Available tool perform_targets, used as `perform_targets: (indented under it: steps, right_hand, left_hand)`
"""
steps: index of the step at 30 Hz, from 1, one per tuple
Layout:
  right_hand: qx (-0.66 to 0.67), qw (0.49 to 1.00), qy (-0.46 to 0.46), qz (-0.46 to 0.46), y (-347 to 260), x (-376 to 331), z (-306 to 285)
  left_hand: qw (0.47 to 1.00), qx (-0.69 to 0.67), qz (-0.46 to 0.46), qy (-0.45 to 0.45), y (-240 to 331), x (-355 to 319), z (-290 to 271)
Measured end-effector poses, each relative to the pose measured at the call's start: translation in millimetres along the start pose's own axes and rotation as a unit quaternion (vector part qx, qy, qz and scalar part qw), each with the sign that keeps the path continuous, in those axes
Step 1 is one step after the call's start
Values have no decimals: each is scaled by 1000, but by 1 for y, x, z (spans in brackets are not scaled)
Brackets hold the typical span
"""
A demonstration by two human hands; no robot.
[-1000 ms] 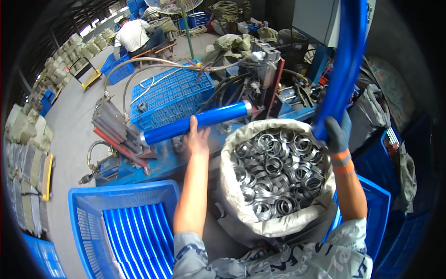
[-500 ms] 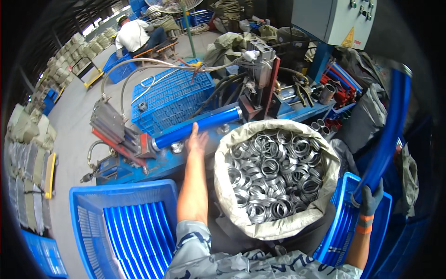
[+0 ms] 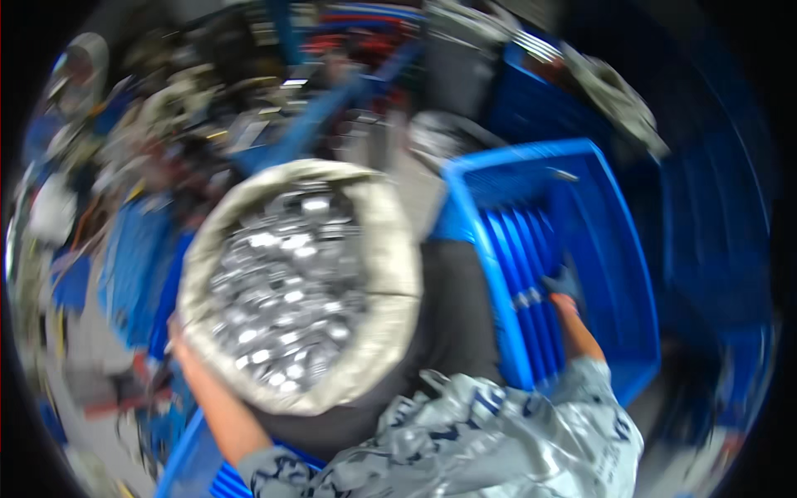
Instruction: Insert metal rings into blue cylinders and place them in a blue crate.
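In the crate at the right, my gloved right hand (image 3: 564, 282) closes on a blue tube (image 3: 562, 220) with a silver ring at its far end. Several more shiny blue tubes (image 3: 516, 249) lie side by side under and beside the hand. At the left, my bare left hand (image 3: 176, 334) is near the sack's left rim and a dark blue tube (image 3: 168, 299); motion smears its fingers. Between my arms stands a cream sack (image 3: 393, 257) with a rolled rim, full of silver metal rings (image 3: 290, 282).
A blue plastic crate (image 3: 581, 149) holds the tubes at the right. Another blue crate (image 3: 178, 456) shows at the lower left. The blurred workbench (image 3: 320, 116) with cluttered parts lies beyond the sack. A pale cloth (image 3: 610, 91) hangs behind the right crate.
The view has swung to the right. My right hand has lowered the raised blue tube into the right crate. My left hand was open against the tube on the bench and is now blurred.
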State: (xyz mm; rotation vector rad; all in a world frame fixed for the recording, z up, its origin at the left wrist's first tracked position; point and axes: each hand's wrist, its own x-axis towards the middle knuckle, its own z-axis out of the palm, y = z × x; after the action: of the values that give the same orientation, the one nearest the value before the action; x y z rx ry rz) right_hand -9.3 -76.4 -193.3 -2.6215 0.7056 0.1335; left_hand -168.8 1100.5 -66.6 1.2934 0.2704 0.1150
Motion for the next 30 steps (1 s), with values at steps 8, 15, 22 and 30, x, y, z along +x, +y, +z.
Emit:
perform_targets:
  steps: [8, 15, 22, 30]
  right_hand:
    - [-134, 975, -36, 172, 147, 24, -5]
    - [-201, 965, -108, 127, 122, 111, 65]
    - [0, 997, -81, -20, 168, 146, 123]
    - [262, 947, 92, -160, 77, 127, 110]
  left_hand:
    - [996, 50, -76, -14, -243, -101, 184]
    - [979, 150, -46, 133, -237, -173, 214]
    - [945, 205, -3, 255, -253, -161, 224]
    - [776, 354, 77, 517, -169, -232, 249]
